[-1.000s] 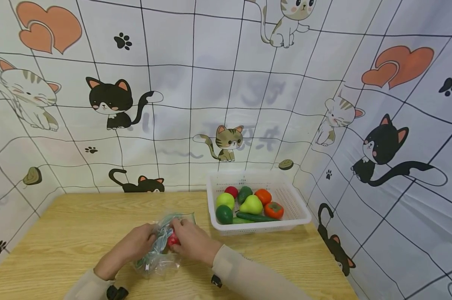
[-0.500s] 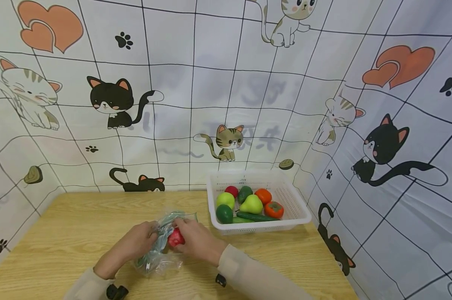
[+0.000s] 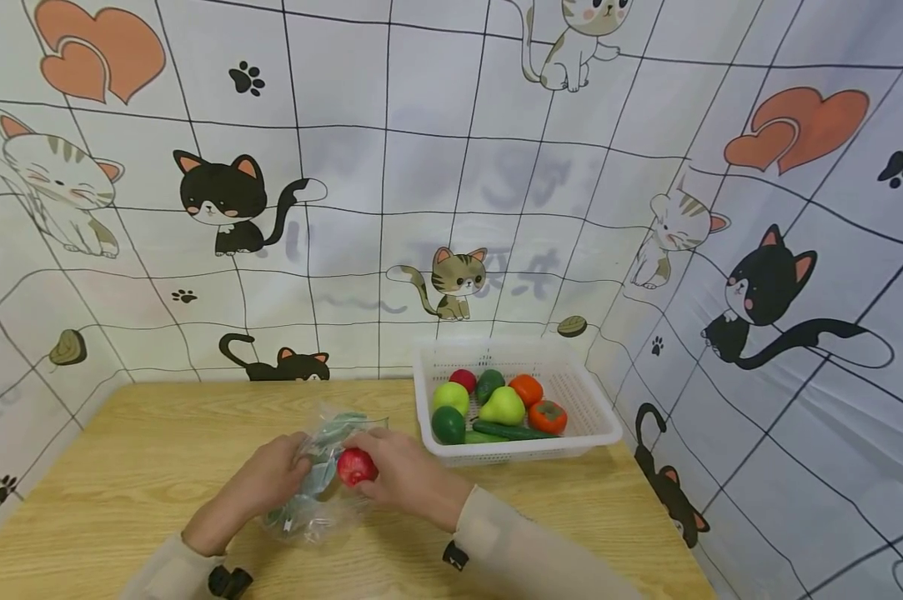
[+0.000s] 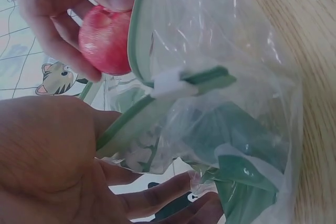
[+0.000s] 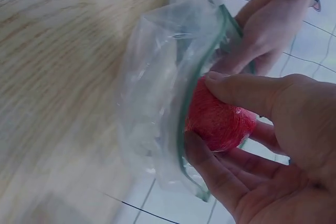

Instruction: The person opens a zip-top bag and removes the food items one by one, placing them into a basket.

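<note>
My right hand grips a red apple, with thumb and fingers curled round it. The apple is right at the mouth of a clear zip bag, where the green zip edge overlaps it in the left wrist view. With my left hand I hold the bag's mouth, the thumb lying at the green zip strip. A white slider sits on that strip. Crumpled green patches show on the bag's lower part. The bag hides part of the left fingers.
A white perforated basket stands at the back right of the wooden table. In it lie a green pear, a persimmon, a cucumber and several other fruits and vegetables. A cat-patterned curtain rises behind.
My right hand has moved slightly right with the apple, which now shows more fully beside the bag's mouth. My left hand has stayed on the bag with little movement.
</note>
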{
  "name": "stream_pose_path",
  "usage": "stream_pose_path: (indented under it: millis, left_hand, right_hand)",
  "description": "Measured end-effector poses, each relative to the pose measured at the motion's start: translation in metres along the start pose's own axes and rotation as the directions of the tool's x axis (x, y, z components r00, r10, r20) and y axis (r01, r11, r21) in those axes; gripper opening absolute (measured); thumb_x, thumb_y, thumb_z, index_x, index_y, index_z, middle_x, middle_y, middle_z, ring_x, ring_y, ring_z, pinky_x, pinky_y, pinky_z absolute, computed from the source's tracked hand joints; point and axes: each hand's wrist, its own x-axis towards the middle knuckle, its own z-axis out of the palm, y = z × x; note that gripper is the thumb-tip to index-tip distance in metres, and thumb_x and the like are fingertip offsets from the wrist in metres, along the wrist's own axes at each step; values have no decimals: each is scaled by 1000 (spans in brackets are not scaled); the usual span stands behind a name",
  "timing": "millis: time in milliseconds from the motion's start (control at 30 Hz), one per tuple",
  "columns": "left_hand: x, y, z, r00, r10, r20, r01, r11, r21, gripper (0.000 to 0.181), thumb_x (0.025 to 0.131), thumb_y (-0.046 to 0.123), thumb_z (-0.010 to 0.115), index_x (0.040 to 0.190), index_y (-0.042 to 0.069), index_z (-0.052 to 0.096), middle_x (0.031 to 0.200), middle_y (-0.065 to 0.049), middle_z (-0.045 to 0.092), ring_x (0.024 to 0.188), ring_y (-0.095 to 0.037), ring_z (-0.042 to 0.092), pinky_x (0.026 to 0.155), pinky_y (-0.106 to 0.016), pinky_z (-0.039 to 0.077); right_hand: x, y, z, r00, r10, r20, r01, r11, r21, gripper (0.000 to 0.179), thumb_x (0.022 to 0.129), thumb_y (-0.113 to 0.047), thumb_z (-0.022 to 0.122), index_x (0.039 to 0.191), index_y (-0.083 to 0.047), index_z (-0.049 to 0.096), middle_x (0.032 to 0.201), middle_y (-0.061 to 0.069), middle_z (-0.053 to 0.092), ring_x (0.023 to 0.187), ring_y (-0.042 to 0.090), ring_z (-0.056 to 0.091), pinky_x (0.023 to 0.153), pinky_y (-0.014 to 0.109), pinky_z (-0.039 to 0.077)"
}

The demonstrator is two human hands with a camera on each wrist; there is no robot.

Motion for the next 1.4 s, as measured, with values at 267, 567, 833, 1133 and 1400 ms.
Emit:
stream_pose_path:
  millis: [267, 567, 833, 1133, 1400]
  left_hand:
    - [1, 2, -5, 999, 37, -36, -35, 997, 72, 39, 107, 9, 69, 140, -13, 68, 116, -25, 74, 96, -29, 65, 83, -47, 59]
    - [-1, 4, -5, 998, 37, -58, -32, 995, 94, 53, 107, 13, 73, 150, -17, 63, 130, -36, 74, 110, -36, 73, 98, -63, 64]
    - [-4, 5, -5, 996, 48, -76, -40, 994, 103, 55, 109, 16, 73, 153, -15, 62, 141, -41, 70, 129, -54, 73, 108, -70, 61]
    - [-8, 8, -8, 995, 48, -85, -40, 995, 96, 55, 110, 20, 73, 156, -9, 63, 145, -39, 70, 135, -58, 70, 112, -73, 59]
    - [-10, 9, -11, 994, 67, -91, -57, 993, 105, 54, 111, 20, 73, 155, -9, 64, 146, -39, 70, 138, -60, 68, 113, -74, 57]
  right_hand:
    - [-7, -3, -20, 997, -48, -61, 47, 999, -18, 57, 100, -24, 96, 152, -17, 74, 149, 6, 80, 128, 13, 79, 103, 21, 65]
    - [-19, 0, -51, 998, -27, -50, 28, 999, 30, 61, 100, -22, 95, 155, -13, 71, 147, 7, 80, 124, 13, 78, 101, 18, 63]
    - [-28, 15, -77, 995, -10, -102, 13, 1000, 24, 59, 100, -20, 95, 153, -10, 71, 147, 11, 79, 124, 23, 80, 100, 27, 68]
    - [-36, 51, -107, 986, 69, -155, -73, 997, -22, 60, 97, -17, 98, 150, -7, 73, 146, 13, 81, 126, 30, 80, 103, 44, 71]
    - [-36, 86, -123, 971, 208, -118, -212, 977, -24, 58, 96, -15, 98, 148, -5, 74, 140, 13, 82, 120, 28, 79, 103, 46, 70]
